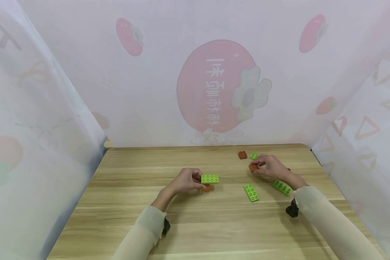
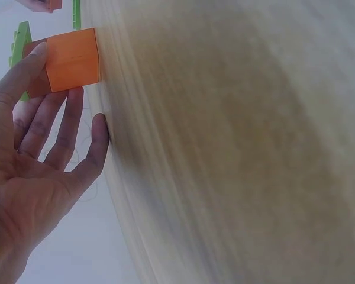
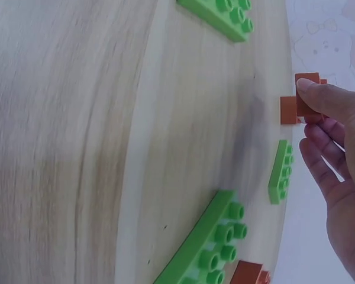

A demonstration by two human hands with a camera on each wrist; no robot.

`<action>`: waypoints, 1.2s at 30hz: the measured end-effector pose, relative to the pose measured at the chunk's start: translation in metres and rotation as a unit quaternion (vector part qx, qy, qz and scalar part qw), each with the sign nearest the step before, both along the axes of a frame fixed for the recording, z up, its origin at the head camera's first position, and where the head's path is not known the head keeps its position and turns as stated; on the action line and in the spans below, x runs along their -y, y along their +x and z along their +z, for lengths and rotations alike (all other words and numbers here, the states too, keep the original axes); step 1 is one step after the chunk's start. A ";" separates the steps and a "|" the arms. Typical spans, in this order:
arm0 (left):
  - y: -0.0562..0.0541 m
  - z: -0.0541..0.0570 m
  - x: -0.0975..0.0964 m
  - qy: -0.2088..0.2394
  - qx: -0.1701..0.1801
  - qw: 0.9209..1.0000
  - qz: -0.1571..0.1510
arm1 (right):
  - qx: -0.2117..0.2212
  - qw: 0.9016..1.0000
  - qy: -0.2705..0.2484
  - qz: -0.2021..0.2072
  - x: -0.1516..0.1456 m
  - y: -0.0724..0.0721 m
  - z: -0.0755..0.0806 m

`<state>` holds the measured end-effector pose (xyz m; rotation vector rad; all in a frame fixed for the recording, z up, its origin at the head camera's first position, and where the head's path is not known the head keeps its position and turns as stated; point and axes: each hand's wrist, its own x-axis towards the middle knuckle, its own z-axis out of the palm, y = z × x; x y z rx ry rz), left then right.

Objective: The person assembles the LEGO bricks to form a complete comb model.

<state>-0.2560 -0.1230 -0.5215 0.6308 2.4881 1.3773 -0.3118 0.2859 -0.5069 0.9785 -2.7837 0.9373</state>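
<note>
My left hand [image 1: 185,180] grips a small stack by its side, thumb nearest me. On top of the stack lies a lime green eight-stud building plate [image 1: 209,179]. Below it the left wrist view shows a brown brick [image 2: 38,83] and an orange brick [image 2: 74,59], its lower face close over the table. Farther right, my right hand [image 1: 270,168] pinches a reddish-brown brick [image 1: 253,167] between thumb and fingers. In the right wrist view this pinched brick [image 3: 307,97] overlaps another brown brick [image 3: 288,110] behind it.
At the back of the wooden table [image 1: 133,202] sits a brown four-stud brick [image 1: 242,155], beside a green piece [image 1: 254,156] partly hidden by the right hand. Two green plates [image 1: 251,193] lie nearer. Another brown brick [image 3: 247,273] shows low in the right wrist view. Printed white curtains enclose the table.
</note>
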 end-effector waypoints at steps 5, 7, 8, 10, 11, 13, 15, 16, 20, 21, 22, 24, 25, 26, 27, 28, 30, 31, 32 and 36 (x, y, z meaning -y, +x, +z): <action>-0.001 0.000 0.000 -0.006 -0.007 1.000 -0.003 | -0.024 1.000 -0.001 0.015 0.008 0.002 0.004; -0.001 -0.001 0.000 -0.008 -0.008 1.000 -0.002 | -0.031 0.999 -0.004 0.021 0.013 0.004 0.006; -0.001 -0.001 0.000 -0.008 -0.007 1.000 -0.001 | -0.032 0.999 -0.007 0.024 0.015 0.005 0.007; -0.001 -0.001 0.000 -0.008 -0.006 1.000 0.001 | -0.041 0.999 -0.004 0.029 0.020 0.007 0.010; -0.001 -0.001 0.000 -0.007 -0.005 1.000 0.001 | -0.044 0.999 -0.003 0.031 0.022 0.007 0.011; -0.001 -0.002 -0.001 -0.004 -0.004 1.000 0.000 | -0.051 0.998 0.000 0.034 0.026 0.009 0.014; 0.000 -0.002 -0.001 -0.004 -0.004 1.000 0.000 | -0.059 0.997 0.005 0.040 0.031 0.010 0.016; 0.000 -0.001 -0.001 -0.004 -0.004 1.000 -0.001 | -0.059 0.997 0.004 0.042 0.033 0.011 0.017; 0.000 0.000 -0.001 -0.007 -0.008 1.000 0.001 | -0.057 0.997 -0.001 0.049 0.042 0.013 0.020; 0.000 0.000 -0.001 -0.009 -0.010 1.000 0.000 | -0.055 0.997 -0.004 0.050 0.044 0.013 0.021; -0.001 0.000 -0.001 -0.010 -0.012 1.000 0.000 | -0.055 0.997 -0.006 0.051 0.046 0.014 0.021; -0.001 0.000 0.000 -0.012 -0.014 1.000 -0.001 | -0.056 0.997 -0.013 0.055 0.050 0.016 0.022; -0.001 0.000 0.000 -0.013 -0.014 1.000 -0.002 | -0.055 0.997 -0.016 0.058 0.052 0.017 0.022; -0.001 0.000 0.000 -0.013 -0.014 1.000 -0.002 | -0.055 0.996 -0.018 0.060 0.055 0.018 0.023; -0.001 0.000 0.000 -0.012 -0.013 1.000 -0.002 | -0.057 0.996 -0.018 0.060 0.057 0.020 0.024; -0.001 0.000 0.000 -0.010 -0.012 1.000 -0.001 | -0.057 0.996 -0.018 0.061 0.060 0.021 0.025; -0.001 0.000 -0.001 -0.006 -0.010 1.000 0.000 | -0.057 0.996 -0.017 0.061 0.066 0.025 0.028; -0.001 0.000 -0.001 -0.004 -0.009 1.000 0.000 | -0.058 0.996 -0.015 0.060 0.068 0.026 0.028; -0.001 0.000 -0.001 -0.002 -0.009 1.000 0.001 | -0.060 0.996 -0.015 0.061 0.070 0.027 0.029; -0.001 -0.001 -0.001 -0.004 -0.011 1.000 0.000 | -0.062 0.995 -0.021 0.071 0.078 0.029 0.032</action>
